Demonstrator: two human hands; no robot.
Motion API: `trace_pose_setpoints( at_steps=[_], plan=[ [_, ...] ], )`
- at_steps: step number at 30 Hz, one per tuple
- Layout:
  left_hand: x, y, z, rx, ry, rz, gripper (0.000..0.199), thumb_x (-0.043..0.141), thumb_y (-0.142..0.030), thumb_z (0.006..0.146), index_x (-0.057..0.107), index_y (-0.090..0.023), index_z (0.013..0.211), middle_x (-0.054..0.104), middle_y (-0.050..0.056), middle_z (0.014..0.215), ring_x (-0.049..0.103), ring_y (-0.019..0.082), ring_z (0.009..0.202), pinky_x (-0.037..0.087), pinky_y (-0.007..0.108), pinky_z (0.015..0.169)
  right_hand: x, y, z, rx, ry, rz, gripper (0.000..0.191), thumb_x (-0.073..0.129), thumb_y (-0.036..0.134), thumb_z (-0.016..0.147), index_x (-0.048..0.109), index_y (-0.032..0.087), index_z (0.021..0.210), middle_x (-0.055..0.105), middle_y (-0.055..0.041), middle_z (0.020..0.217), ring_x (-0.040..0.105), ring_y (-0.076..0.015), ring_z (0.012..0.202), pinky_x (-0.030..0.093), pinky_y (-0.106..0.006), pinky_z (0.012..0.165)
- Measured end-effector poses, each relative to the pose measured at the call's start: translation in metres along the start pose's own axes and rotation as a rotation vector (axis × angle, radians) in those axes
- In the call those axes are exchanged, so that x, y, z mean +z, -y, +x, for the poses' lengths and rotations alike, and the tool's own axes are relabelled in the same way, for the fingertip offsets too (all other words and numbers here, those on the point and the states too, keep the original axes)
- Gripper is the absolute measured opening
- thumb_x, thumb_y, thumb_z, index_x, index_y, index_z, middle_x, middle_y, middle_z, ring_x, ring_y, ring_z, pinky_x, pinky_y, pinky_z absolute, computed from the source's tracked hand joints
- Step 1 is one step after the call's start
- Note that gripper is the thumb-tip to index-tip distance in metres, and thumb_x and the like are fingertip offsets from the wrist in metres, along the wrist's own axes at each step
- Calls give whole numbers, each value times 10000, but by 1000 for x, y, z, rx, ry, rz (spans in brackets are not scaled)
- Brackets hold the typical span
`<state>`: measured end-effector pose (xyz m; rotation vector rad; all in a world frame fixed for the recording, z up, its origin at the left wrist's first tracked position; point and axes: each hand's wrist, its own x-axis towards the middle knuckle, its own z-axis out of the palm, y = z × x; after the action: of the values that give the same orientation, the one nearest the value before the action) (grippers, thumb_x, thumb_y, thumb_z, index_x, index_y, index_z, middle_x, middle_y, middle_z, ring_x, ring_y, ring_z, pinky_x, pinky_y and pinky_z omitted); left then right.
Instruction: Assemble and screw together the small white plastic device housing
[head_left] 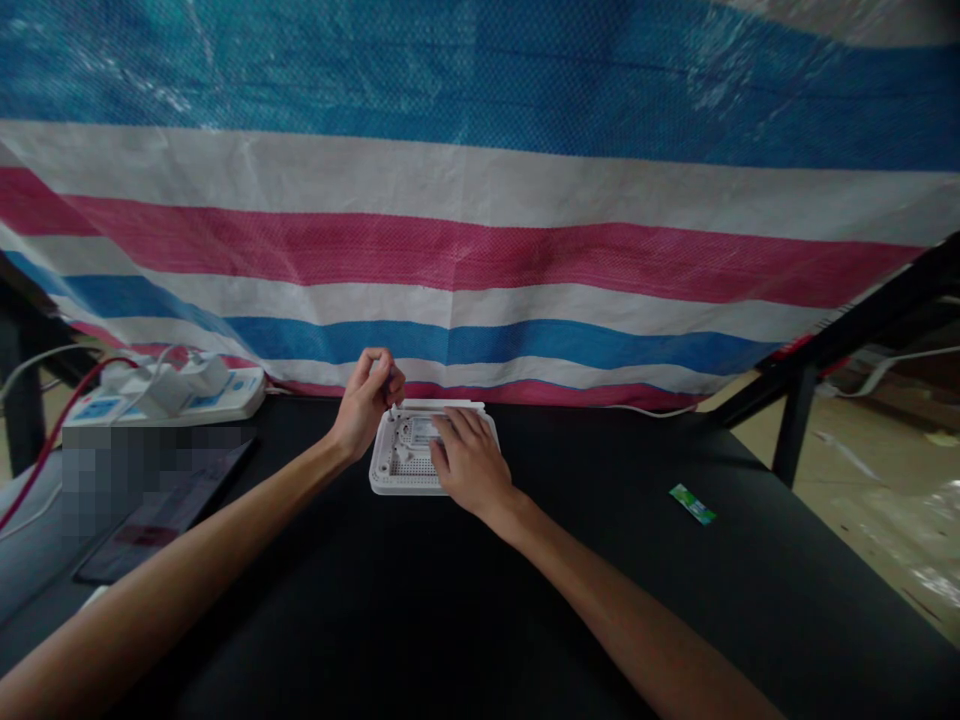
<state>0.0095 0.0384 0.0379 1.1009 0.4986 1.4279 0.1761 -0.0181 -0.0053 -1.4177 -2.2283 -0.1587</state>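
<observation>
Head view shows me a white perforated housing (409, 488) on the black tabletop (360, 610), near the striped sheet (480, 258). My right hand (471, 458) lies over its right side, fingers loosely spread and not wrapped around anything; my left hand (375, 385) is curled at the far left corner, and I can't tell whether it pinches something. I'd judge that a sideways push from the left could skid or twist the housing if the right palm bears too lightly, while pressing too hard could crack thin plastic inside.
</observation>
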Motion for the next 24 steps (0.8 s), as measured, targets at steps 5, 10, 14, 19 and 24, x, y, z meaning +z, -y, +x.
trace_pose_setpoints(
  at_steps=[5, 10, 14, 19, 24],
  plan=[
    [-5, -1, 3, 7, -79, 36, 246, 639, -399, 876, 513, -189, 849, 499, -19, 715, 453, 91, 558, 357, 195, 512, 0, 0, 0, -4, -4, -6, 381, 457, 287, 941, 617, 133, 1250, 600, -146, 1310, 507, -287, 1235, 345, -443, 1099],
    [-5, -5, 3, -18, -67, 72, 270, 625, -423, 882, 555, -165, 844, 495, -4, 708, 466, 102, 576, 362, 201, 508, -1, 1, 0, 1, 3, -11, 381, 463, 284, 939, 615, 132, 1254, 599, -154, 1311, 504, -289, 1236, 360, -451, 1085],
    [0, -4, 3, -28, -54, 1, 318, 564, -462, 916, 521, -170, 799, 383, -34, 622, 392, 94, 534, 345, 195, 510, 0, 0, 0, -5, 12, -16, 388, 448, 292, 947, 611, 127, 1257, 591, -150, 1322, 500, -291, 1237, 345, -449, 1096],
    [2, 0, 2, 5, -39, -39, 216, 619, -381, 902, 487, -213, 868, 373, -47, 634, 384, 95, 545, 330, 180, 517, -1, -1, 0, -4, 34, -7, 381, 446, 294, 946, 608, 136, 1253, 586, -148, 1327, 494, -280, 1242, 346, -445, 1089],
    [1, 0, 1, 14, -21, 34, 227, 614, -406, 903, 498, -213, 867, 467, -28, 666, 443, 104, 571, 340, 188, 514, -2, 0, 0, -3, 49, -24, 397, 435, 300, 950, 597, 127, 1268, 578, -151, 1337, 488, -285, 1244, 341, -435, 1087]
  ],
)
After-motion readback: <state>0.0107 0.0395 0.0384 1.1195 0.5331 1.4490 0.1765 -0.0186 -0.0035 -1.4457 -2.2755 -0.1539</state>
